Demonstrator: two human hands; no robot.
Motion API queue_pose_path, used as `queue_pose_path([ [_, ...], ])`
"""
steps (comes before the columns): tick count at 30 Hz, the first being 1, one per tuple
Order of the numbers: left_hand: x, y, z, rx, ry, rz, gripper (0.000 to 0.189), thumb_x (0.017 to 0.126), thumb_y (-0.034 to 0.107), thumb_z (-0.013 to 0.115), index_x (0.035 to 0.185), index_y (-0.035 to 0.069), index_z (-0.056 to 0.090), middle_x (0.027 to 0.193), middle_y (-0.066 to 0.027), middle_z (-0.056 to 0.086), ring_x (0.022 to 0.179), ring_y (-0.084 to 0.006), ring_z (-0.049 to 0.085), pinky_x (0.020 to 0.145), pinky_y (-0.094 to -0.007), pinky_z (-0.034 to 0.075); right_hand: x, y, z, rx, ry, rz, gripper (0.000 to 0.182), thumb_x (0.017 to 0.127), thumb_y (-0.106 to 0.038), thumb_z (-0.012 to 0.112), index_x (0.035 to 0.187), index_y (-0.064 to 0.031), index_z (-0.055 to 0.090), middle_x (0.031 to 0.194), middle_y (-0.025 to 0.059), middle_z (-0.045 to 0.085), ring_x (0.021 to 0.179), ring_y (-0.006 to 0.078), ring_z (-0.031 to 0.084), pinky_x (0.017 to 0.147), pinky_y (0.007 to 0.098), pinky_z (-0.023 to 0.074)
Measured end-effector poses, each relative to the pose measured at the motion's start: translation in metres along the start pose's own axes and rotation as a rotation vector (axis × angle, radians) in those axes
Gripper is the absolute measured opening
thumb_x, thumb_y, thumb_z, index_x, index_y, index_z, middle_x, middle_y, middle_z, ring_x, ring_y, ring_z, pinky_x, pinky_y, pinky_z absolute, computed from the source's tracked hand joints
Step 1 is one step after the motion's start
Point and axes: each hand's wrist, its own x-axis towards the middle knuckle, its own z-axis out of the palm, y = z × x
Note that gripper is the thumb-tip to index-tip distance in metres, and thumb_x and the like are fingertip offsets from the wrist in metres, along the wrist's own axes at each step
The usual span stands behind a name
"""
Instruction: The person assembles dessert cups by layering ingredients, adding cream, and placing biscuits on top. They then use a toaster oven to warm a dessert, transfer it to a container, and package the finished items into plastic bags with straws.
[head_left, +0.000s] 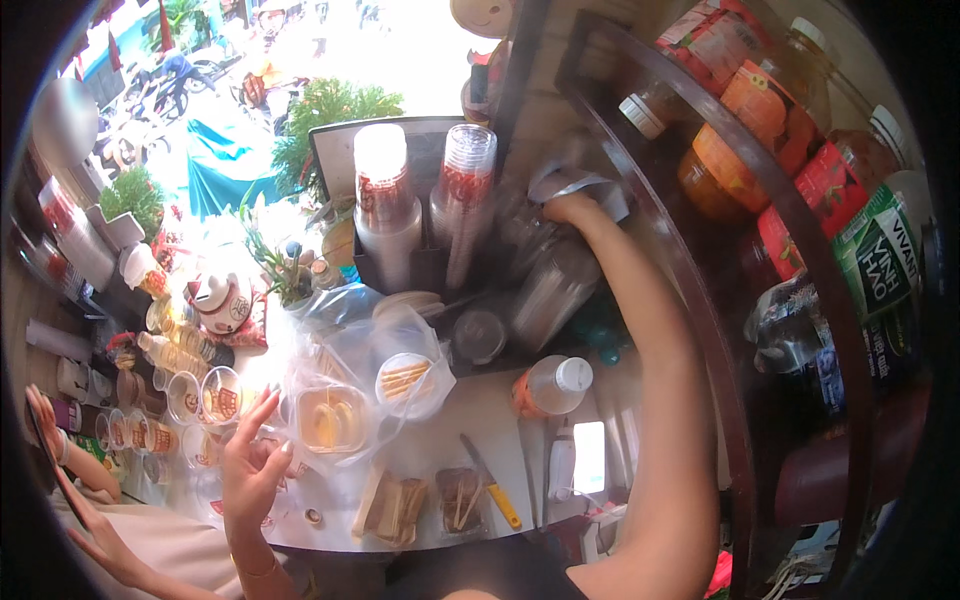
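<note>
Over the white table (300, 517), my left hand (259, 461) is raised with its fingers apart and nothing in it. Just right of it, a clear plastic bag (352, 442) holds a square tub (330, 420) of pale yellow food. A white cup (405, 382) of stick-shaped wafers stands beside the tub. My right hand (566, 208) reaches far forward to the right, at a whitish, translucent plastic piece (600, 193) above the cup rack. Motion blur and the plastic hide its fingers, so its grip is unclear. Blurred clear cups (559, 292) lie tilted below it.
Two tall stacks of printed plastic cups (386, 202) stand in a black holder. A yellow-handled knife (491, 484), wrapped packets (394, 506) and a white-capped bottle (559, 382) lie or stand nearby. Dark shelving (705, 300) curves along the right. Another person's hand (112, 544) is at left.
</note>
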Motion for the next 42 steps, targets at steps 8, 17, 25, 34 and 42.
queue_pose_path([
  [8,-0.002,0.003,0.007,-0.023,-0.026,0.028,0.059,0.08,-0.005,0.056,0.138,-0.005,0.042,0.152,-0.0201,0.03,0.061,-0.0025,0.053,0.052,-0.0168,0.048,0.005,0.024,0.008,0.035,-0.191,0.065,0.029,0.068,-0.006,0.065,0.097,-0.0003,0.07,0.104,0.0205,0.067,0.1,0.0375,0.063,0.084,0.0433,0.0503],
  [17,-0.018,0.006,0.006,-0.059,0.01,0.063,0.057,0.082,-0.002,0.058,0.137,-0.008,0.041,0.151,-0.0205,0.029,0.064,-0.0025,0.054,0.056,-0.0176,0.05,-0.023,0.013,0.0,0.128,-0.19,-0.034,0.023,0.07,-0.003,0.061,0.09,-0.0012,0.071,0.099,0.02,0.068,0.094,0.0362,0.065,0.077,0.0434,0.0504],
  [25,-0.021,0.009,0.01,-0.079,-0.004,0.097,0.057,0.083,0.002,0.06,0.137,-0.006,0.043,0.151,-0.0201,0.031,0.065,-0.0026,0.054,0.056,-0.0174,0.05,-0.025,0.031,0.026,0.3,-0.273,-0.001,0.037,0.071,0.001,0.06,0.107,-0.0046,0.068,0.104,0.0165,0.069,0.09,0.0327,0.066,0.077,0.0396,0.0505],
  [34,-0.024,0.01,0.005,-0.072,0.056,0.106,0.054,0.084,0.001,0.059,0.135,-0.006,0.045,0.148,-0.0208,0.035,0.064,-0.0019,0.053,0.055,-0.0167,0.05,-0.039,0.006,-0.007,0.222,-0.16,-0.116,0.024,0.075,-0.005,0.065,0.097,-0.0076,0.073,0.093,0.017,0.07,0.091,0.03,0.067,0.079,0.0392,0.0507],
  [42,-0.016,0.009,0.01,-0.083,0.031,0.105,0.053,0.084,-0.002,0.058,0.135,-0.007,0.045,0.148,-0.0208,0.035,0.066,-0.0025,0.053,0.056,-0.0166,0.049,-0.063,0.001,-0.049,0.52,0.065,0.051,0.023,0.079,-0.003,0.063,0.1,0.001,0.068,0.091,0.0225,0.067,0.09,0.0352,0.067,0.079,0.0419,0.0517],
])
